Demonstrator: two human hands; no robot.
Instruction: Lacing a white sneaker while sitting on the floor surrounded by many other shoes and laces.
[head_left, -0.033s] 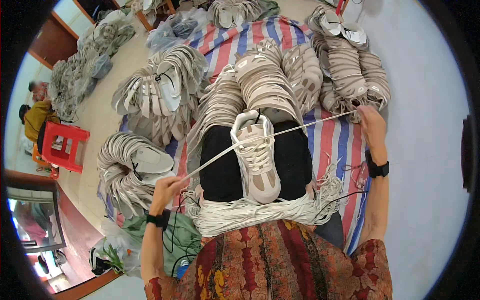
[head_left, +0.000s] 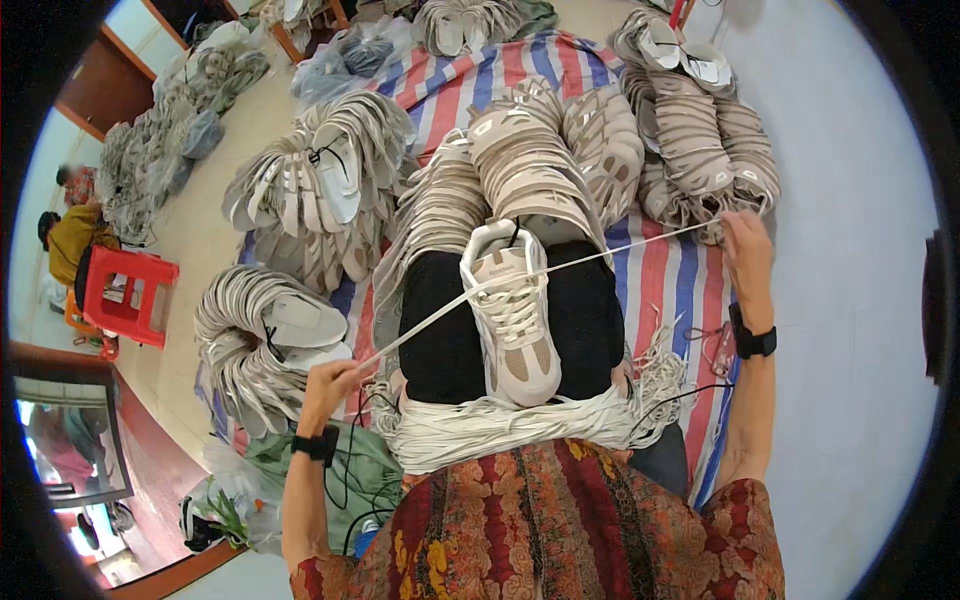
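Observation:
A beige and white sneaker shoe upper [head_left: 512, 315] rests between my black-trousered thighs, its toe toward me. A pale shoelace [head_left: 430, 318], partly threaded through its eyelets, runs taut out to both sides. My left hand [head_left: 332, 387], low on the left, pinches one end of the lace. Out to the right and higher up, my right hand [head_left: 746, 245] has its fingers closed on the other end. Across my lap lies a thick bundle of loose white laces [head_left: 510, 428].
Nested stacks of shoe uppers [head_left: 535, 165] stand ahead on a striped sheet [head_left: 650, 290]. More bundles [head_left: 265, 335] lie at the left, beside a red stool [head_left: 130, 290]. Two people sit at the far left. A green bag [head_left: 370, 470] is near my left forearm.

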